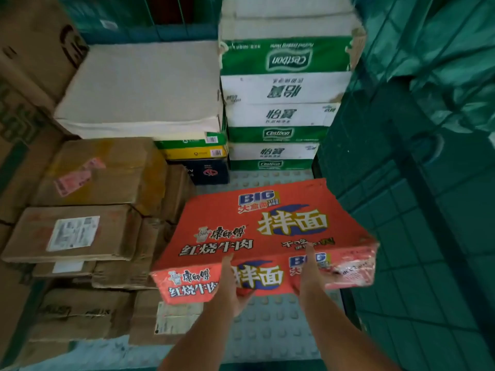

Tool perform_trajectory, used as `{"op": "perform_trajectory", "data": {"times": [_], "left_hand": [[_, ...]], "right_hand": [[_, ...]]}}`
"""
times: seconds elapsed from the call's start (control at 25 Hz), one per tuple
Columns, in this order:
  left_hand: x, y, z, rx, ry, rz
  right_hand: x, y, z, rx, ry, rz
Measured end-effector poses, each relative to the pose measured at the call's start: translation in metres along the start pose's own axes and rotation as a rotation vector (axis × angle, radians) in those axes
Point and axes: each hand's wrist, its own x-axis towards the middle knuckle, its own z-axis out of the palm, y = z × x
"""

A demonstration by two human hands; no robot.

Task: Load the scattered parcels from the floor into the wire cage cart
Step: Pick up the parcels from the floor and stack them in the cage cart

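Both hands [270, 279] hold orange noodle box [265, 231]; fingers hidden under it.

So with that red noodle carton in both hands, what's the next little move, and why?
Probably lower the red noodle carton straight down onto the bare studded cart floor beneath it. Left hand and right hand hold it tilted above that gap, between the brown parcels and the green mesh wall.

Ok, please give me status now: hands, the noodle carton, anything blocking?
Left hand and right hand grip near edge of red noodle carton. Carton held tilted above studded cart floor. Brown parcels stacked left, Cestbon cases behind.
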Motion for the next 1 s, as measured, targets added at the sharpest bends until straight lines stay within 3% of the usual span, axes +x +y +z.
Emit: {"op": "perform_trajectory", "data": {"times": [0.2, 0.4, 0.52, 0.8, 1.0], "left_hand": [[0.081, 0.035, 0.002, -0.007, -0.016, 0.051], [0.127, 0.044, 0.007, -0.089, -0.085, -0.006], [0.142, 0.037, 0.008, -0.111, -0.047, -0.033], [0.166, 0.054, -0.012, -0.166, 0.248, -0.035], [0.191, 0.05, -0.021, -0.293, 0.245, -0.088]], "right_hand": [[0.082, 0.015, 0.031, 0.075, 0.058, 0.061], [0.104, 0.0, 0.058, 0.158, 0.088, 0.029], [0.126, 0.002, 0.065, 0.176, 0.169, 0.085], [0.166, 0.017, 0.073, -0.098, 0.261, 0.228], [0.191, 0.029, 0.066, -0.331, 0.192, 0.295]]}}
